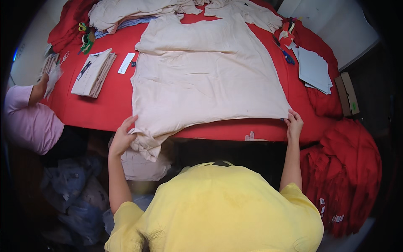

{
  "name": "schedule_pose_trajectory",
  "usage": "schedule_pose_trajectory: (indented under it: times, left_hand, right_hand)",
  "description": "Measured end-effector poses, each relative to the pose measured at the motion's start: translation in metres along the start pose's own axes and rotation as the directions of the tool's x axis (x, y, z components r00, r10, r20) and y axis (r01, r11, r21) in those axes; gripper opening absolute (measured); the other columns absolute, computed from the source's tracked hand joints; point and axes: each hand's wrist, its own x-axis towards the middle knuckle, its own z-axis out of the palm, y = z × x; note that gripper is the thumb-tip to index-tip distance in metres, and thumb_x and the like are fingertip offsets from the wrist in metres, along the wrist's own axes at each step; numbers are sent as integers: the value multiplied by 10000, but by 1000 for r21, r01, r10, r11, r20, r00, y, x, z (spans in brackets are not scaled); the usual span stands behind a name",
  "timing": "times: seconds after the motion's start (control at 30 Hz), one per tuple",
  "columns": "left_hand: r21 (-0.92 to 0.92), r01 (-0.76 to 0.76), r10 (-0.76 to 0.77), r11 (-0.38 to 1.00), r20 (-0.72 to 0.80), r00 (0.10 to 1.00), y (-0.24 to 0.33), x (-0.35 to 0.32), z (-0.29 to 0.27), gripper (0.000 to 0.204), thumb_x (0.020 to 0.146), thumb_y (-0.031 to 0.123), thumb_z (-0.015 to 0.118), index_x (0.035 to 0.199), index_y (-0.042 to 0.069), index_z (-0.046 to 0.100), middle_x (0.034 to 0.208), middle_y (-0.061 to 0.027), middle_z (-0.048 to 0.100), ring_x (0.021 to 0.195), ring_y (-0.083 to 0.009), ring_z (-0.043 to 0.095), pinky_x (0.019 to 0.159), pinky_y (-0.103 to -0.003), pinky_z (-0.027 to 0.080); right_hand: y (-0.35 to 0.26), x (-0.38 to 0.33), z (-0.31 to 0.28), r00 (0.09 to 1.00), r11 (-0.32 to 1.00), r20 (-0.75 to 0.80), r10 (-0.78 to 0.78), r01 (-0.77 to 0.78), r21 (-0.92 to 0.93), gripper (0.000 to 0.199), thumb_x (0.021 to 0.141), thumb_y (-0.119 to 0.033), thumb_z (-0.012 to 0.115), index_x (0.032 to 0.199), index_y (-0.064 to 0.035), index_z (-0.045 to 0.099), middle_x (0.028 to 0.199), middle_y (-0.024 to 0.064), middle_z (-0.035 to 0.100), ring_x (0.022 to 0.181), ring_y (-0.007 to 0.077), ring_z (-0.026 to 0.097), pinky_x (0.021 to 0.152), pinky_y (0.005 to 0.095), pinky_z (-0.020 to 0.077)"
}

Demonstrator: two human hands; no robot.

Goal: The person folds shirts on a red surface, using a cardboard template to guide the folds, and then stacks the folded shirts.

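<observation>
A pale beige garment (pixel 201 80) lies spread over the red-covered table (pixel 235 131), its hem toward me. At the hem's left corner my left hand (pixel 122 136) grips the cloth, and a bunched fold hangs past the table edge below the fingers. My right hand (pixel 294 125) pinches the hem's right corner, thumb and fingers pressed together on it. Some wrinkles cross the middle of the garment. To its left are a white card strip (pixel 126 63) and a stack of folded beige garments (pixel 93 74) with a dark tag.
More beige clothes (pixel 126 14) lie at the back. Blue-handled scissors (pixel 288 57) and white cards (pixel 314 70) are at right, above piled red cloth (pixel 342 172). A person in pink (pixel 31 117) handles a clear bag at far left. Plastic-wrapped bundles (pixel 77 197) sit below.
</observation>
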Motion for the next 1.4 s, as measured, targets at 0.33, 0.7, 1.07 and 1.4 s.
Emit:
schedule_pose_trajectory:
  times: [0.33,0.7,1.07,1.4]
  left_hand:
    - [-15,210,-211,978,-86,974,-36,40,-39,680,819,261,716,1363,-34,432,1278,-152,556,1029,-224,605,890,-317,467]
    - [266,300,-117,916,-538,835,-10,74,33,400,834,177,678,1161,15,515,976,-217,638,958,-404,612,835,-455,462]
    - [349,97,160,932,-636,755,15,270,-5,424,912,242,587,1242,-24,560,1180,-197,582,1092,-369,550,940,-424,442]
    - [320,49,219,946,-745,630,45,379,-33,274,945,297,545,987,29,512,836,-222,643,773,-392,630,702,-465,478]
  right_hand:
    - [4,-9,53,800,414,326,-504,555,-722,240,878,-73,558,1087,10,638,1208,192,570,1146,353,527,980,382,428]
    - [45,-3,41,949,74,97,-300,125,-989,572,964,-376,450,1403,-12,405,1508,161,320,1416,323,244,1153,531,119]
    - [-26,181,224,741,320,520,-424,660,-680,305,860,-15,486,1122,-6,643,1290,163,557,1199,368,500,1009,400,411]
    - [-50,333,335,794,242,526,-305,599,-764,257,917,-146,509,1113,-1,590,1147,171,606,1090,362,588,898,475,487]
